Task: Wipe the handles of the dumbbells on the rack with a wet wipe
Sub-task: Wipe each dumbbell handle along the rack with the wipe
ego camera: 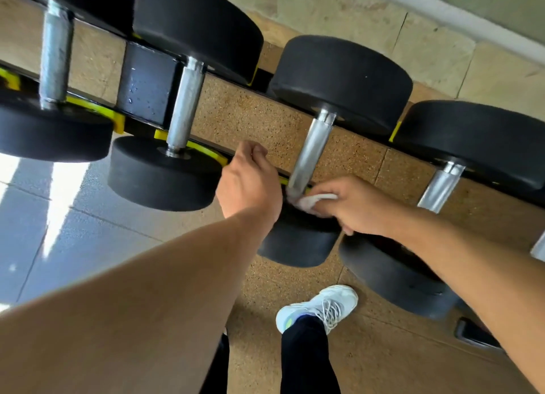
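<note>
Head view, steeply downward, close.

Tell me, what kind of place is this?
Probably a gym. Heavy black dumbbells sit in a row on a rack above speckled rubber flooring, and the right hand wipes one handle.

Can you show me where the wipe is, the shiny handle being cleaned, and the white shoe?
wet wipe (312,200), head view, on its bunched white middle.
dumbbell handle (311,151), head view, on the mid shaft.
white shoe (324,305), head view, on the laces.
</note>
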A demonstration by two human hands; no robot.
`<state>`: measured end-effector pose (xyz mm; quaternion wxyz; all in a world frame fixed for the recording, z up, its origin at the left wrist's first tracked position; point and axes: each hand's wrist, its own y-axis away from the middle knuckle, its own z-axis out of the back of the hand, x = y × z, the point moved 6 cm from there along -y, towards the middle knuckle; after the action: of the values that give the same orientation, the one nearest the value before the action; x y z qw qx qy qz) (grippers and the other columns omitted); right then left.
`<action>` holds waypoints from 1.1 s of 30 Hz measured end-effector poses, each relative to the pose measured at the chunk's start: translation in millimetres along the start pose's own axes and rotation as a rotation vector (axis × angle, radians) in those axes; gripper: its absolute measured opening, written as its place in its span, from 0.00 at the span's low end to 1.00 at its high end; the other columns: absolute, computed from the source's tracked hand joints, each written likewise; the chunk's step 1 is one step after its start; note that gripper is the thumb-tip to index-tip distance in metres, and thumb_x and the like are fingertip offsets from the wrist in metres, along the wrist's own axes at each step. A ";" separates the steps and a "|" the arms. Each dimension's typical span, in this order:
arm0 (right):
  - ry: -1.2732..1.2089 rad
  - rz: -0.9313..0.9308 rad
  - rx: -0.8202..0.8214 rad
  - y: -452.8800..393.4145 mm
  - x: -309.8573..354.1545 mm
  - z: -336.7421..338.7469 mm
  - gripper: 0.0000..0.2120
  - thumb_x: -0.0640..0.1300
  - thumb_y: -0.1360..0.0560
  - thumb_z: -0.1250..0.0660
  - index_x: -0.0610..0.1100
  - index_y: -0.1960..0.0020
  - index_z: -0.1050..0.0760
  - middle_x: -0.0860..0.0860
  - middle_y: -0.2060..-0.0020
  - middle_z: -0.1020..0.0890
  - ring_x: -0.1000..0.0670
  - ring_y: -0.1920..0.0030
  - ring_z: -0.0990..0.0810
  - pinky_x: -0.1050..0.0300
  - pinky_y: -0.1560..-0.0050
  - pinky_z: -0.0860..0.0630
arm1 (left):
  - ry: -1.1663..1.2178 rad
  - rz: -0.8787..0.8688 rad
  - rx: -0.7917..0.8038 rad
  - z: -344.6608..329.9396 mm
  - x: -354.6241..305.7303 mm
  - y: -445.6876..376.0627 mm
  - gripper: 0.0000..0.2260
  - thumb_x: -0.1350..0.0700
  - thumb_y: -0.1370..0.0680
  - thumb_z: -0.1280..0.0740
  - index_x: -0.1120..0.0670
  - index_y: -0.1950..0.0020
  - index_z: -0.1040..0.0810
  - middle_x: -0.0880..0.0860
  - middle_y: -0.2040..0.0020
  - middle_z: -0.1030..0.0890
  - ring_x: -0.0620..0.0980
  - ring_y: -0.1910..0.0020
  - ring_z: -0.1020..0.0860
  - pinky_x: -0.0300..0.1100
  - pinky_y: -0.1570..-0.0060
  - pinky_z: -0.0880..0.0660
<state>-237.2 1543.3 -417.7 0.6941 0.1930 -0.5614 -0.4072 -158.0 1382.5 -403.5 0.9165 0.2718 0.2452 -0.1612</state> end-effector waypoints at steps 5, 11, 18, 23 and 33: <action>-0.071 -0.317 -0.515 18.2 -25.3 34.7 0.08 0.44 0.20 0.34 0.53 0.47 0.16 0.50 0.55 0.14 0.51 0.62 0.16 0.55 0.60 0.19 | 0.011 -0.004 0.064 -6.9 3.7 -4.3 0.11 0.51 0.15 0.47 0.45 0.48 0.26 0.42 0.65 0.27 0.50 0.61 0.27 0.44 0.62 0.34; 0.158 -0.302 -0.317 13.6 20.2 -19.9 0.06 0.46 0.23 0.34 0.48 0.52 0.18 0.51 0.65 0.19 0.48 0.62 0.16 0.61 0.66 0.25 | -0.044 -0.019 0.124 -8.1 -0.7 -5.1 0.12 0.52 0.16 0.47 0.45 0.47 0.24 0.44 0.63 0.27 0.50 0.62 0.28 0.43 0.64 0.35; -1.089 -0.500 -0.867 2.5 14.5 19.7 0.03 0.48 0.19 0.34 0.51 0.47 0.21 0.50 0.59 0.16 0.56 0.71 0.17 0.66 0.77 0.31 | -0.072 0.005 0.138 -9.9 -2.8 -4.6 0.12 0.52 0.16 0.46 0.45 0.48 0.23 0.43 0.64 0.24 0.48 0.63 0.26 0.42 0.67 0.34; -1.167 -0.369 -0.933 -29.1 32.6 11.4 0.13 0.46 0.18 0.36 0.43 0.37 0.21 0.51 0.59 0.18 0.52 0.63 0.19 0.59 0.67 0.20 | -0.052 0.011 0.110 -8.7 -1.2 -5.2 0.12 0.53 0.17 0.45 0.46 0.50 0.22 0.45 0.61 0.23 0.54 0.57 0.24 0.46 0.61 0.30; -0.299 -0.456 -0.418 15.2 12.1 -11.1 0.11 0.40 0.20 0.37 0.48 0.48 0.15 0.47 0.66 0.16 0.53 0.77 0.20 0.61 0.75 0.27 | -0.052 0.001 0.152 -7.4 -2.0 -4.3 0.12 0.51 0.16 0.46 0.46 0.49 0.23 0.45 0.65 0.25 0.50 0.66 0.27 0.44 0.63 0.35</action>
<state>-221.2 1540.8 -402.5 0.5198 0.1053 -0.5038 -0.6819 -164.1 1383.6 -409.7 0.8994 0.3362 0.2083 -0.1860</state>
